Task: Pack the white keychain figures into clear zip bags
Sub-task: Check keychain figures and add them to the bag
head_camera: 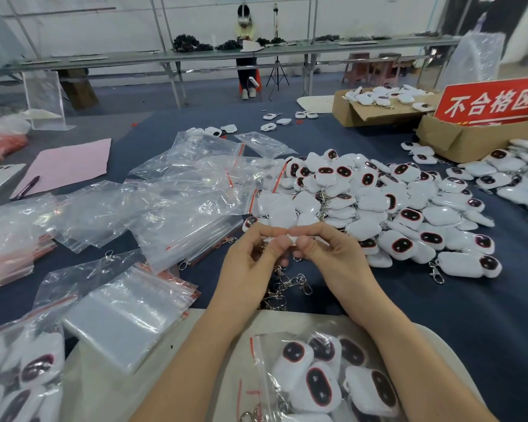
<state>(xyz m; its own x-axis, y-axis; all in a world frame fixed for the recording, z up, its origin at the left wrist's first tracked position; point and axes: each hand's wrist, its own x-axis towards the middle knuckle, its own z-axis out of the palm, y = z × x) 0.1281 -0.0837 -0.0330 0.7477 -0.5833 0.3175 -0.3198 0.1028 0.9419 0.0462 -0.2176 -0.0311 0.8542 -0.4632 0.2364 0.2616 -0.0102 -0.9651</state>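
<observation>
My left hand (250, 254) and my right hand (320, 248) meet at the table's middle, and both pinch one small white keychain figure (282, 240) that is mostly hidden by my fingers. Metal clasps (290, 281) hang and lie below my hands. A big pile of white keychain figures (387, 202) with dark red-rimmed faces spreads to the right. Empty clear zip bags (192, 190) lie to the left. A filled zip bag (320, 379) with several figures rests in my lap.
A stack of small zip bags (128, 312) sits front left, with more bagged figures (22, 379) at the lower left. Cardboard boxes (375, 111) and a red sign (494, 102) stand at the back right. A phone (0, 178), pen and pink sheet (67, 162) lie far left.
</observation>
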